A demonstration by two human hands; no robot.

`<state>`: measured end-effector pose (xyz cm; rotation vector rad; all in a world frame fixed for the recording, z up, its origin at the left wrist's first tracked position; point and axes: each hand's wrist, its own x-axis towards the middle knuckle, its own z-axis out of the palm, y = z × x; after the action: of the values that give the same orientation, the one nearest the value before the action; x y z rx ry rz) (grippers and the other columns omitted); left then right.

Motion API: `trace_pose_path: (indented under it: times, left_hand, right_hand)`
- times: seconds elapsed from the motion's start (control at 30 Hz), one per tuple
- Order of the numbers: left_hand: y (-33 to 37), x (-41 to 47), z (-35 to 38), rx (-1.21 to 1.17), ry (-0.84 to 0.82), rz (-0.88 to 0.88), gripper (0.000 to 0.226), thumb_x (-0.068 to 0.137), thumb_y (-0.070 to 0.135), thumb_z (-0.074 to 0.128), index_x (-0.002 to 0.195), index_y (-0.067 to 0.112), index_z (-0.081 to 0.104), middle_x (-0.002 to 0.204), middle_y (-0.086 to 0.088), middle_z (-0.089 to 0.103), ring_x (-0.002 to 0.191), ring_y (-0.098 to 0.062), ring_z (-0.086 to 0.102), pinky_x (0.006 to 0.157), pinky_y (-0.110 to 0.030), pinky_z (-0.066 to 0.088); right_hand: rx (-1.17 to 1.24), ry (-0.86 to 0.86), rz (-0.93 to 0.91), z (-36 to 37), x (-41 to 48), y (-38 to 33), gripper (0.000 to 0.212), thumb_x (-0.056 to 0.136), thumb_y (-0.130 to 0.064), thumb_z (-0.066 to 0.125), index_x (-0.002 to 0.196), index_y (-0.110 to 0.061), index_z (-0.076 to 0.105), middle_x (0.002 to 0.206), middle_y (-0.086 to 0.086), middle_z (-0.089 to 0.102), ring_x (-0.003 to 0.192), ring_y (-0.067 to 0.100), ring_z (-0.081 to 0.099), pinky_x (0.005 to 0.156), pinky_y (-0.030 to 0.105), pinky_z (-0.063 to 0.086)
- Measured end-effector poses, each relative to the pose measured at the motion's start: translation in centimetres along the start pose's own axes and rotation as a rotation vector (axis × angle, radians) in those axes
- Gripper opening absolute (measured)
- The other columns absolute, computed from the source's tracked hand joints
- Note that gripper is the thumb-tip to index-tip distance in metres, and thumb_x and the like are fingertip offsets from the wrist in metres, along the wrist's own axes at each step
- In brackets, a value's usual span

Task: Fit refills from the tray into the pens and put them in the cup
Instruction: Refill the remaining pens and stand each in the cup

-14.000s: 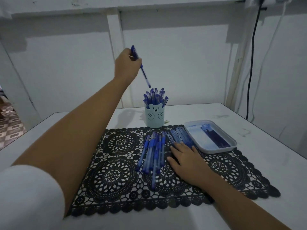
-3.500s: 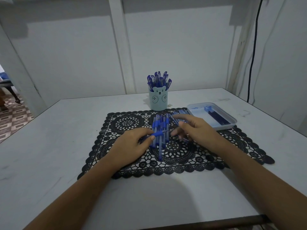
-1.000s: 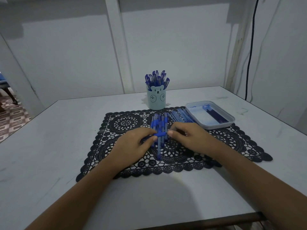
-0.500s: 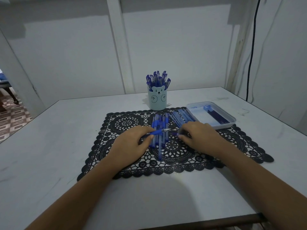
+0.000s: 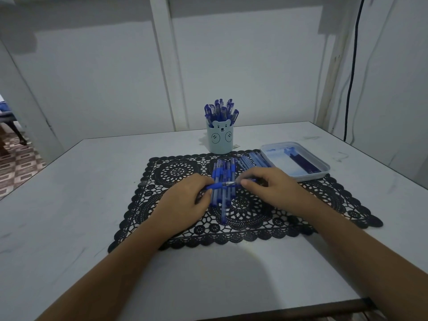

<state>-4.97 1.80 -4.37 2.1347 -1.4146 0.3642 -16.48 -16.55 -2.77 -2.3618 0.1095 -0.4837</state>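
Note:
My left hand (image 5: pixel 185 200) grips a blue pen (image 5: pixel 217 185) held level over the mat, its metal tip pointing right. My right hand (image 5: pixel 268 188) pinches a small blue piece, seemingly a cap (image 5: pixel 251 181), just right of that tip. Under both hands lies a row of blue pens (image 5: pixel 223 181) on the black lace mat (image 5: pixel 176 172). More pen parts (image 5: pixel 251 161) lie beside the white tray (image 5: pixel 324 173), which holds dark refills (image 5: pixel 303 162). The pale bear-face cup (image 5: pixel 220 140) behind the mat is full of several blue pens.
The white table (image 5: pixel 69 205) has a wall close behind and a black cable (image 5: pixel 352 72) hanging at the right. The table's front edge (image 5: pixel 301 309) is near my body. A doorway with patterned floor (image 5: pixel 16 163) opens at the far left.
Since a second ago my hands drew slightly apart, baring the pen's metal tip; in the last half second the right hand came back close to the tip.

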Motion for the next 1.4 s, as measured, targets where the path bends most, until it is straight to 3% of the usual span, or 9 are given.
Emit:
trace_pose_path:
  times: [0.47,0.57,0.67,0.73,0.93,1.17,1.23,1.3,1.4]
  left_hand:
    - [0.2,0.1,0.3,-0.018,0.006,0.113,0.035,0.086,0.036,0.04,0.102,0.015,0.062,0.087,0.01,0.053,0.076,-0.001,0.046,0.067,-0.009,0.038]
    - [0.3,0.1,0.6,0.007,0.0,0.122,0.038,0.088,0.04,0.039,0.103,0.015,0.063,0.09,0.006,0.057,0.077,-0.002,0.048,0.066,-0.015,0.04]
    - [0.4,0.1,0.6,0.003,0.032,0.089,0.04,0.087,0.043,0.037,0.1,0.017,0.065,0.087,0.008,0.058,0.076,-0.003,0.05,0.065,-0.019,0.041]
    - [0.4,0.3,0.5,-0.036,0.027,0.055,0.039,0.087,0.045,0.038,0.096,0.019,0.066,0.082,0.011,0.058,0.072,-0.003,0.05,0.063,-0.022,0.041]
    - [0.0,0.3,0.4,-0.272,-0.148,-0.087,0.034,0.084,0.039,0.043,0.076,0.015,0.066,0.072,-0.002,0.064,0.066,-0.018,0.057,0.065,-0.037,0.045]
    - [0.0,0.9,0.5,-0.243,-0.074,-0.054,0.023,0.089,0.032,0.051,0.099,0.02,0.068,0.08,0.011,0.059,0.076,-0.004,0.053,0.067,-0.013,0.038]
    - [-0.2,1.1,0.3,-0.186,-0.049,-0.05,0.023,0.088,0.029,0.053,0.103,0.019,0.067,0.082,0.011,0.058,0.077,-0.004,0.053,0.068,-0.013,0.037]
    - [-0.5,1.2,-0.1,-0.131,-0.01,-0.08,0.02,0.09,0.022,0.056,0.106,0.017,0.066,0.087,0.009,0.061,0.079,-0.002,0.053,0.068,-0.01,0.036]
    - [-0.9,1.8,-1.3,-0.122,0.109,-0.189,0.02,0.088,0.021,0.058,0.107,0.02,0.065,0.093,0.013,0.062,0.082,0.005,0.051,0.07,0.001,0.033]
  right_hand:
    - [-0.026,-0.047,-0.013,0.3,-0.1,-0.6,0.015,0.09,-0.027,0.056,0.1,-0.025,0.067,0.075,-0.022,0.057,0.063,-0.016,0.05,0.059,0.003,0.036]
    - [0.071,-0.049,-0.018,0.9,-0.1,-0.4,0.011,0.087,-0.027,0.06,0.098,-0.028,0.062,0.083,-0.011,0.063,0.068,-0.003,0.056,0.066,0.014,0.046]
    - [0.192,-0.001,0.005,1.1,-0.1,-0.5,0.007,0.084,-0.023,0.064,0.089,-0.02,0.06,0.081,0.003,0.068,0.075,0.016,0.065,0.076,0.037,0.054]
    - [0.211,0.018,-0.024,1.1,-0.1,-0.6,0.005,0.083,-0.019,0.065,0.085,-0.017,0.062,0.079,0.004,0.068,0.074,0.018,0.065,0.076,0.04,0.054]
    - [0.106,-0.012,-0.142,1.5,-0.3,-0.8,0.004,0.084,-0.018,0.065,0.083,-0.015,0.064,0.074,-0.01,0.063,0.063,-0.001,0.054,0.06,0.011,0.04]
    - [0.073,0.084,-0.146,2.0,0.4,-0.8,0.007,0.088,-0.024,0.06,0.095,-0.025,0.06,0.078,-0.011,0.062,0.064,-0.002,0.053,0.06,0.012,0.042]
    - [0.023,0.111,-0.119,2.0,0.8,-0.4,0.022,0.091,-0.029,0.053,0.112,-0.024,0.057,0.09,-0.011,0.061,0.073,-0.007,0.053,0.066,0.005,0.04]
    - [-0.154,0.131,-0.1,1.8,1.3,0.8,0.035,0.094,-0.032,0.045,0.126,-0.02,0.051,0.112,-0.005,0.059,0.098,-0.002,0.051,0.081,0.005,0.033]
    - [-0.48,0.093,-0.074,1.6,1.7,3.2,0.045,0.095,-0.032,0.043,0.135,-0.011,0.043,0.132,0.005,0.049,0.122,0.018,0.042,0.101,0.025,0.03]
